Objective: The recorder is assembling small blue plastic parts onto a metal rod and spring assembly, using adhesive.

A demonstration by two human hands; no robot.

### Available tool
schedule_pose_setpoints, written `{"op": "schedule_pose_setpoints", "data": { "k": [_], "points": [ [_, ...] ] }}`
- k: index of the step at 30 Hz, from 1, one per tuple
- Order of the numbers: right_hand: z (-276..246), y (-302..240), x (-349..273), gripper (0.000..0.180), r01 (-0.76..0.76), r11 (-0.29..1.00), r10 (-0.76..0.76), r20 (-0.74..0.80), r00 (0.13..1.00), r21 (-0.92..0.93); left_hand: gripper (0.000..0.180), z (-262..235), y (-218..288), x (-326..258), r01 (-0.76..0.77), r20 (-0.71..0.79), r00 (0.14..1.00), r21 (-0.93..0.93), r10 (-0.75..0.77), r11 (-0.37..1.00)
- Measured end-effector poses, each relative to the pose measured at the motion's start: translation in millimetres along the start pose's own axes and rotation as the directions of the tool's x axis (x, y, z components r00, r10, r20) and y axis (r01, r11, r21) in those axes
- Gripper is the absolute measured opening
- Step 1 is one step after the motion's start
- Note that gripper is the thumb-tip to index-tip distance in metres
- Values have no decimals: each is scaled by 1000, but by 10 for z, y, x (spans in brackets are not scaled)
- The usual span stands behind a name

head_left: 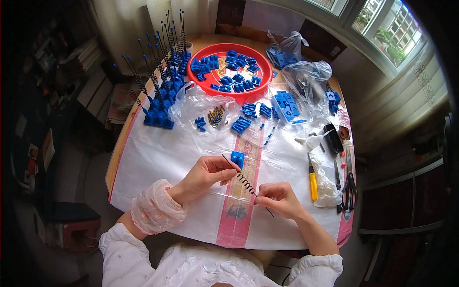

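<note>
Head view looks down on the left hand (206, 173), curled with thumb and fingers pinched on the upper part of a thin black rod (247, 184), while the right hand (278, 199) is closed in a pinch on the rod's lower part, its tip poking out below the fingers. A black coil spring (245, 182) sits around the rod between the two hands, and the rod slants from upper left down to lower right. Both forearms come up from the lower edge in white sleeves, the left one with a gathered pink cuff. Just above the rod's upper end lies a small blue plastic block (237, 158) on the counter (158, 153), which is covered by a white sheet with a pink stripe running under the rod. Right of the rod lie a yellow-handled tool (312, 183), a crumpled white cloth and black-handled scissors (350, 189). Farther above the block, clear plastic bags (198, 103) hold loose blue pieces and brass screws, and beyond them stands a round red tray (229, 50) of blue parts. Left of the tray, finished blue blocks with upright spring rods (160, 86) stand in a cluster. Windows fill the upper right corner of the room.
</note>
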State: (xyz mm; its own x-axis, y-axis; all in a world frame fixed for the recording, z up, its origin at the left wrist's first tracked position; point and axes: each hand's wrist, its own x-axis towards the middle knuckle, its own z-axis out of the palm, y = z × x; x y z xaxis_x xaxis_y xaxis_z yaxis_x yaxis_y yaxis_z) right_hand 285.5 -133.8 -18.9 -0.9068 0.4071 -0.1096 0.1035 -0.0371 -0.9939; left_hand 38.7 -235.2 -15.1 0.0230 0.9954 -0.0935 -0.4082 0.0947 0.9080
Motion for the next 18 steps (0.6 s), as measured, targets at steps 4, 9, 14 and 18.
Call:
{"op": "schedule_pose_setpoints", "data": {
  "k": [4,9,14,18],
  "points": [
    [13,-1,7,16,10,1000,-10,4,1000,7,16,-14,-14,-3,-3,-2,1000,16,3,1000],
    [7,-17,9,14,-2,1000,2,19,1000,6,15,-38,-34,5,-4,5,1000,12,4,1000],
    [-6,-12,7,12,10,1000,-10,46,999,-5,14,-24,-28,0,0,3,1000,14,0,1000],
    [2,-45,8,12,0,1000,-1,53,999,10,10,4,-5,-5,5,-3,1000,9,-5,1000]
  ]
}}
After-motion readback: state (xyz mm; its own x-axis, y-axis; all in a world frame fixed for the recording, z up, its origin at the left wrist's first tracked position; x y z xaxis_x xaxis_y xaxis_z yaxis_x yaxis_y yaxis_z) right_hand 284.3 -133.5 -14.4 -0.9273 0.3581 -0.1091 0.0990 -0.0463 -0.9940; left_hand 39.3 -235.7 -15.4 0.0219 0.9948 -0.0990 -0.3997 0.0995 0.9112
